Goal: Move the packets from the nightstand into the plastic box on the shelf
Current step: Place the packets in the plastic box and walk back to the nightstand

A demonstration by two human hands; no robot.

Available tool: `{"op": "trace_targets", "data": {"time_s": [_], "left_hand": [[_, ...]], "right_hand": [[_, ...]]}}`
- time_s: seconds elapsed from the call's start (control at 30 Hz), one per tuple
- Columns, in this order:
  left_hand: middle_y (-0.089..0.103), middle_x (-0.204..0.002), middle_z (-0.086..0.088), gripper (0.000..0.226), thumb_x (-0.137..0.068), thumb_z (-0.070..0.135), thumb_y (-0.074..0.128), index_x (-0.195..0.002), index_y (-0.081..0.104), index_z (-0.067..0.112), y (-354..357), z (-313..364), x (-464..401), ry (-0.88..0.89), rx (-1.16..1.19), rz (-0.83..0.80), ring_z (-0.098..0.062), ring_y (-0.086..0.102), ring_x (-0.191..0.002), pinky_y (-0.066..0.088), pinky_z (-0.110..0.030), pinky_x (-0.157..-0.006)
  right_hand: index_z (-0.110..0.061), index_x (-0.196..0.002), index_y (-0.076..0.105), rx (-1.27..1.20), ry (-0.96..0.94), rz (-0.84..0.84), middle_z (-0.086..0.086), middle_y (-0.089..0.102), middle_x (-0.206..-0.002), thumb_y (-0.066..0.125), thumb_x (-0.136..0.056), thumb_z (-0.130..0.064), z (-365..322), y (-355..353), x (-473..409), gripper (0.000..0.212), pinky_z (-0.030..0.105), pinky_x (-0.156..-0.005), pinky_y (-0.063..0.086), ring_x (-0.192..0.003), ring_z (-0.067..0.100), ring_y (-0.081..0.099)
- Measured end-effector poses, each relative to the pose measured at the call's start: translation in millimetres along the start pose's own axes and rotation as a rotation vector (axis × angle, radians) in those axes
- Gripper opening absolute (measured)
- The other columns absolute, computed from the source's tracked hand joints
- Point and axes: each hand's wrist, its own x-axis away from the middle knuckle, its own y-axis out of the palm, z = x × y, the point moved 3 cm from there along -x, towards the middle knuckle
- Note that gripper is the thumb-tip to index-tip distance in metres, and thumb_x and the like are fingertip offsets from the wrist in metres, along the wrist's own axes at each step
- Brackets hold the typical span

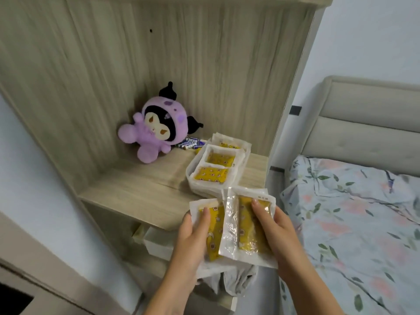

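Both hands hold packets, near the nightstand's front edge

Left hand (193, 233) and right hand (270, 226) each grip yellow packets (247, 226), long axes running near-to-far; remaining packets (216, 167) lie just beyond; plastic box unseen.

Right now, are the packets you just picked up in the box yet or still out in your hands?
Out. The left hand and right hand each grip packets in front of the nightstand; no plastic box clearly shows.

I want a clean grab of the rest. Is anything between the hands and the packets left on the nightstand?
Nothing visible blocks them. The pile of packets lies open just beyond both hands, but the left hand and right hand each already hold packets.
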Motion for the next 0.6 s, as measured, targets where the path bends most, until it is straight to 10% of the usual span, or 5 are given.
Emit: {"op": "trace_targets", "data": {"time_s": [0.4, 0.6], "left_hand": [[0.060, -0.133, -0.016, 0.060, -0.099, 0.051, 0.029, -0.137, 0.053, 0.011, 40, 42, -58, -0.194, 0.371, -0.418, -0.032, 0.055, -0.127, 0.036, -0.050, -0.112], [0.057, -0.139, -0.005, 0.062, -0.087, 0.058, 0.037, -0.137, 0.051, 0.024, 28, 55, -80, 0.034, -0.143, -0.311, -0.020, 0.054, -0.127, 0.042, -0.047, -0.109]], "right_hand": [[-0.035, -0.112, 0.061, -0.048, -0.047, -0.043, -0.005, 0.074, -0.105, 0.071, -0.067, -0.055, -3, 47, -50, 0.051, 0.025, -0.069, 0.058, -0.096, 0.012, 0.072], [-0.021, -0.116, 0.062, -0.092, -0.069, 0.025, 0.002, 0.076, -0.096, 0.072, -0.068, -0.044, -6, 47, -62, 0.054, 0.022, -0.059, 0.056, -0.082, 0.014, 0.074]]}}
